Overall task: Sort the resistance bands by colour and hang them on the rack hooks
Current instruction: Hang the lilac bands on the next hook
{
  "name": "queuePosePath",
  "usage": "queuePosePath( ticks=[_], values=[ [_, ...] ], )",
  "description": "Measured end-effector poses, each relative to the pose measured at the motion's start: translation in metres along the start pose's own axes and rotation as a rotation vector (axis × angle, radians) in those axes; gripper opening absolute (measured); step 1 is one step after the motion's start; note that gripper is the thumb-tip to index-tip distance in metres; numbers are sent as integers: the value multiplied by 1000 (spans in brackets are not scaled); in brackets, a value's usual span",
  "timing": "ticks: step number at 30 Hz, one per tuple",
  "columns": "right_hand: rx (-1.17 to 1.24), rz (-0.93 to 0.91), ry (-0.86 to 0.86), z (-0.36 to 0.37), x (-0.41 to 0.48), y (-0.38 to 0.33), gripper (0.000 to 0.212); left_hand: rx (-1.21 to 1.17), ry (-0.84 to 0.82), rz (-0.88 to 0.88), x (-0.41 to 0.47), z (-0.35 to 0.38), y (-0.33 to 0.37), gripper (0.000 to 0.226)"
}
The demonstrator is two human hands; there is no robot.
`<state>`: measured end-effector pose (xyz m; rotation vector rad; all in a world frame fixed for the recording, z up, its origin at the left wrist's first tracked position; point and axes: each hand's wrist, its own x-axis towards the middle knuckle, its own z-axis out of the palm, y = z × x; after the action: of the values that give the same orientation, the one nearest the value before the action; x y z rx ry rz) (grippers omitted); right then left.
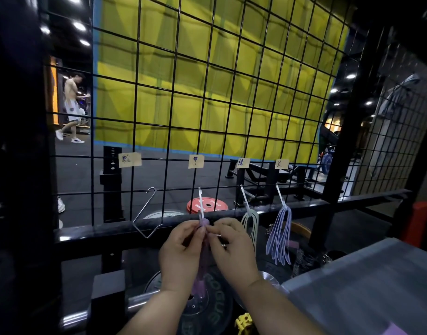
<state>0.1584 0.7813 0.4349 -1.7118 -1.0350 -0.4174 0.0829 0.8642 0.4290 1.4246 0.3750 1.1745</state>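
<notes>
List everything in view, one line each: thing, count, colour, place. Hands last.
rack: one, black, wire grid in front
hooks: four, silver, on grid; leftmost empty
labels: four, tan, above hooks
purple band: one, purple, at second hook
green bands: several, pale green, third hook
blue bands: several, pale blue, fourth hook
red plate: one, red, floor behind grid
black plate: one, black, below hands
padding: one, yellow, behind grid
left hand: one, pinches purple band
right hand: one, pinches purple band
</notes>
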Motion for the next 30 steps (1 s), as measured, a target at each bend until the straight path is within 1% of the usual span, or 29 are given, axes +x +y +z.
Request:
queuePosePath(
  ticks=[3, 6, 10, 14, 16, 18, 21, 23, 25, 30],
  values=[
    [103, 86, -87, -1, 2, 2, 27, -59, -10, -43, -1, 2, 7, 21],
    [216, 182, -148, -1, 5, -4, 26, -30, -30, -62, 0, 5, 16, 22],
    [238, 213, -80, -1, 12, -6, 22, 21, -25, -147, 8, 9, 19, 24],
    [334, 315, -50, 1, 14, 0, 20, 20, 21, -160, 10, 7, 17, 13],
    [335, 372, -54, 2, 16, 4, 17, 36, 12, -142, 9, 5, 19, 12],
    [363, 449, -109, 7, 18, 9, 15, 33, -6, -125, 7, 3, 22, 11],
    [423, 558, -181, 12, 21, 12, 27, -15, -24, -108, 5, 3, 26, 10],
    [447, 610, -210, 14, 24, 11, 25, -32, -30, -121, 5, 2, 26, 11],
    [407, 621, -239, 17, 28, 11, 26, 3, -24, -118, 7, 1, 24, 11],
    [329, 593, -311, 24, 27, 13, 51, 96, -34, -144, 12, -3, 19, 11]
  ],
)
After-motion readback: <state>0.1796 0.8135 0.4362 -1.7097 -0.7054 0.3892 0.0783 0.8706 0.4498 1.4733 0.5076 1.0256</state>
